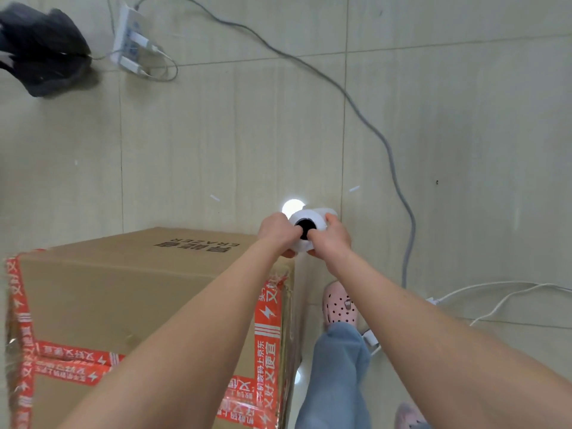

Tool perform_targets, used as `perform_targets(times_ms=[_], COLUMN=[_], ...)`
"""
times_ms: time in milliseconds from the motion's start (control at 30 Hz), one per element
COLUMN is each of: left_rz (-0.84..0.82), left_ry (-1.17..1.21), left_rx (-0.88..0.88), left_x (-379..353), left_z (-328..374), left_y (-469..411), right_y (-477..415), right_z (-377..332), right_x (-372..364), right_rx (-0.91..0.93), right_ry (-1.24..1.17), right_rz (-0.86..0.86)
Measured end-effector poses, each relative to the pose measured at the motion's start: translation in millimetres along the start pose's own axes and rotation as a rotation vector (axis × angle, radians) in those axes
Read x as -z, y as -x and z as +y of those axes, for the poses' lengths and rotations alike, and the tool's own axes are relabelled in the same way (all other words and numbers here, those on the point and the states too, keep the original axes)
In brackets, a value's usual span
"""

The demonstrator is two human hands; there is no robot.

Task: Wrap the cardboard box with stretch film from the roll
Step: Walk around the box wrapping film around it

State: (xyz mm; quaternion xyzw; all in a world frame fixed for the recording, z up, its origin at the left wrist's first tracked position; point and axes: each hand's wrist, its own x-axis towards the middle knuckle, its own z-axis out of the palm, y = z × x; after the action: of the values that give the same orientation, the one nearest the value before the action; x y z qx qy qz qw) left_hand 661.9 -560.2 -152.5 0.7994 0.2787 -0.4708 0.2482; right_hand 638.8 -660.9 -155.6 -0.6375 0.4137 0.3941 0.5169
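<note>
A large brown cardboard box [123, 292] with red printed tape along its seams stands on the floor at the lower left. Just past its far right corner I hold a white stretch film roll [309, 221], seen end-on with its dark core facing me. My left hand [278, 232] grips the roll's left side, thumb at the core. My right hand [332, 238] grips its right side, a finger in the core. Shiny film shows on the box's right and left edges.
A grey cable [380, 140] runs across the tiled floor from a white power strip [128, 38] at the top left. A black bag [43, 48] lies beside the strip. White cables [495, 292] lie at the right. My leg and pink shoe [339, 303] stand right of the box.
</note>
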Motion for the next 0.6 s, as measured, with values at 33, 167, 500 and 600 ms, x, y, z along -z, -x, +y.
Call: perform_targets(times_ms=[33,167,500,600], left_rz=[0.001,0.087,0.185,0.240], left_ry=[-0.051,-0.329,-0.151,0.231], left_rx=[-0.036,-0.253,-0.170,-0.010], left_x=[0.7,-0.6,13.9,26.9], left_z=[-0.4,1.9,-4.0,-12.3], left_y=[-1.4,-9.4,-24.4,-33.7], right_y=[-0.4,-1.5,-3.1,-7.0], right_z=[-1.9,-2.1,-30.3,-47.4], right_x=[-0.2,-2.9,-17.9,-31.0], right_rx=[-0.017,-0.024,0.182,0.301], right_ry=[-0.014,-0.021,0.360,0.416], right_rz=[0.006,-0.006,0.028,0.045])
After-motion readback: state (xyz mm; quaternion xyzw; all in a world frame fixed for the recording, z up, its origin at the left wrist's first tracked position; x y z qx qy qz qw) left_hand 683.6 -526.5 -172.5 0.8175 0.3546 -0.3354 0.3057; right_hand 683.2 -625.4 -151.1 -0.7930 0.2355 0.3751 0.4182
